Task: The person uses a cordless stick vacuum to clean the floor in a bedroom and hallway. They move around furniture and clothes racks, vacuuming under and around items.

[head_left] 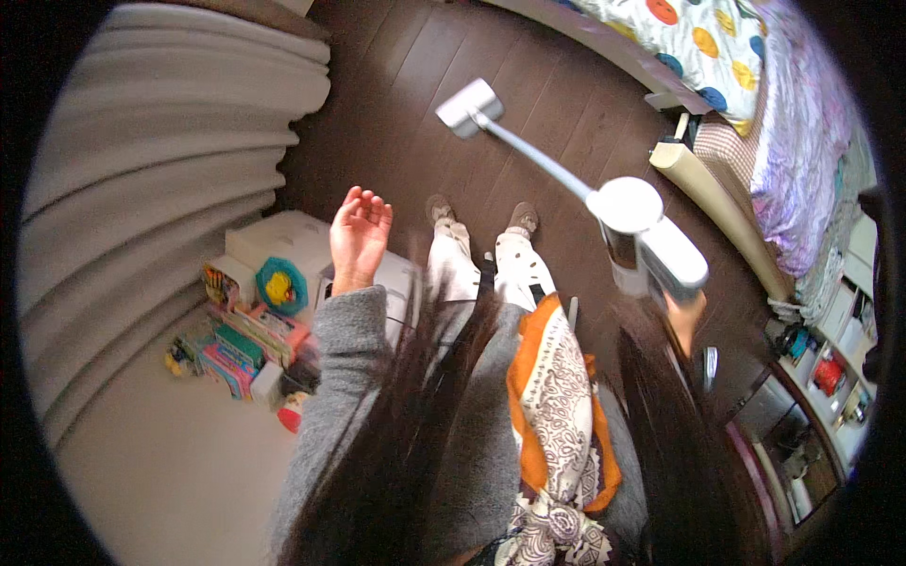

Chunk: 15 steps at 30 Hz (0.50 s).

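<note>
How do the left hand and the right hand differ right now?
The left hand is raised, open and empty, fingers loosely curled; the right hand is closed on the handle of the white stick vacuum. The left hand shows fully; the right is mostly hidden behind the vacuum's body. Both are bare.

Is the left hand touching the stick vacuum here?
Apart. The head view shows the left hand raised, open and empty, with dark floor between it and the stick vacuum.
</note>
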### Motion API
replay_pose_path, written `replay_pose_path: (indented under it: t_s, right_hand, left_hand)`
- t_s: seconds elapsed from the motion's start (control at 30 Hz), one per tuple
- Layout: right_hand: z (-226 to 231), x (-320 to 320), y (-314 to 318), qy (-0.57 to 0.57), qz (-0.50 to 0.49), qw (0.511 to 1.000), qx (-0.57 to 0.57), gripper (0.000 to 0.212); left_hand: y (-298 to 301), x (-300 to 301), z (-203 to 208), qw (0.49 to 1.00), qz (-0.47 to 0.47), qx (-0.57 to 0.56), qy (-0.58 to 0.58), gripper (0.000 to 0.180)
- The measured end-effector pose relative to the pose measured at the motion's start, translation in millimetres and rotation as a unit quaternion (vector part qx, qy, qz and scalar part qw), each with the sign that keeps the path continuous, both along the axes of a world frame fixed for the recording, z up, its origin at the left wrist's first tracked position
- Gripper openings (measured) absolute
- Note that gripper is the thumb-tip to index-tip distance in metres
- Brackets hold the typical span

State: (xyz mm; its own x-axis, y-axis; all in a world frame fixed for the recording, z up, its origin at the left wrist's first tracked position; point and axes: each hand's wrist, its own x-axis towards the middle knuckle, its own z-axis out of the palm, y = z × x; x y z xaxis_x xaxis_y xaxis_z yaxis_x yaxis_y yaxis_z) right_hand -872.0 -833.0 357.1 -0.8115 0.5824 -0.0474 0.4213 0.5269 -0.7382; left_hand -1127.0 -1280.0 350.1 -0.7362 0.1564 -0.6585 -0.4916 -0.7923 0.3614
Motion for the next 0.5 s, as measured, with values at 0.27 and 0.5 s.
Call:
replay_pose_path:
  t_s: [0.27, 0.5]
  right_hand:
    - [60.0, 68.1, -54.3, 0.044, -0.266, 0.942, -0.201, 0.011]
    - [-24.6, -41.1, -6.1, 0.059, -0.18, 0.968, -0.167, 0.015]
  left_hand:
    - [46.0, -9.9, 8.8, 0.997, -0.071, -0.035, 0.014, 0.014]
    - [27.3, 7.9, 20.2, 0.999, 0.023, -0.045, -0.003, 0.015]
